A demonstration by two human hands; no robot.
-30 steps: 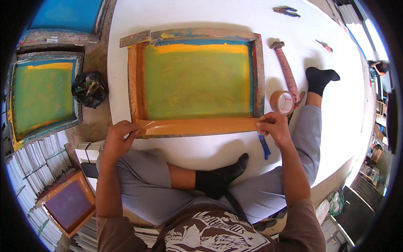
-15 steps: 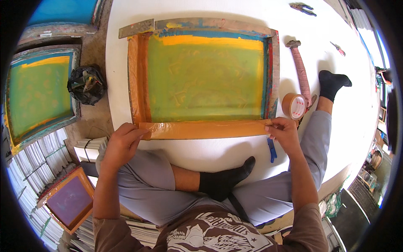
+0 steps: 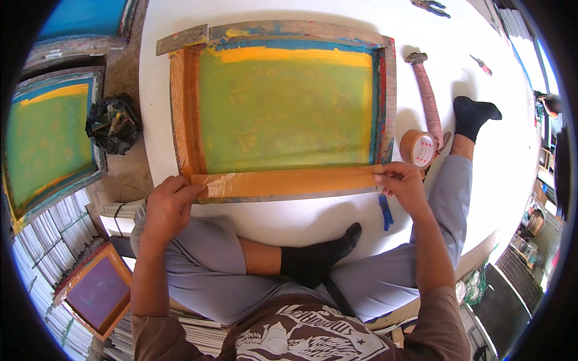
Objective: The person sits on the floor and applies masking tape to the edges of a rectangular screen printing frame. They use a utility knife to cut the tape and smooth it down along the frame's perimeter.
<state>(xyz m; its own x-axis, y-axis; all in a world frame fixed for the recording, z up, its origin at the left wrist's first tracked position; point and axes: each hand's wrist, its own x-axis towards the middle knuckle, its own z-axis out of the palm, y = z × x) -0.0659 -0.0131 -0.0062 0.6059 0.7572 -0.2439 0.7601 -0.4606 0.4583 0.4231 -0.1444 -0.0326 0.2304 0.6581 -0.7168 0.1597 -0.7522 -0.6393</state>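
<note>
A screen-printing frame [image 3: 286,108] with green-yellow mesh and a paint-stained wooden border lies on a white surface before me. Along its near side stretches a strip of brown packing tape [image 3: 289,183]. My left hand [image 3: 171,207] pinches the strip's left end near the frame's near-left corner. At the near-right corner my right hand [image 3: 401,185] pinches the other end. The strip looks taut between them; whether it touches the frame all along I cannot tell. Brown tape also covers the frame's left side. Right of the frame stands a roll of brown tape [image 3: 418,148].
A hammer [image 3: 426,96] with a wrapped handle lies right of the frame, with pliers [image 3: 431,7] and a small red-handled tool [image 3: 481,65] farther off. A blue cutter-like tool [image 3: 385,212] lies beside my right hand. At left are a black plastic bag [image 3: 114,124] and another screen [image 3: 48,129].
The tape strip sits slightly farther in over the frame's near side, baring some of the wooden edge. Both hands still pinch its ends. The whole view has shifted a little.
</note>
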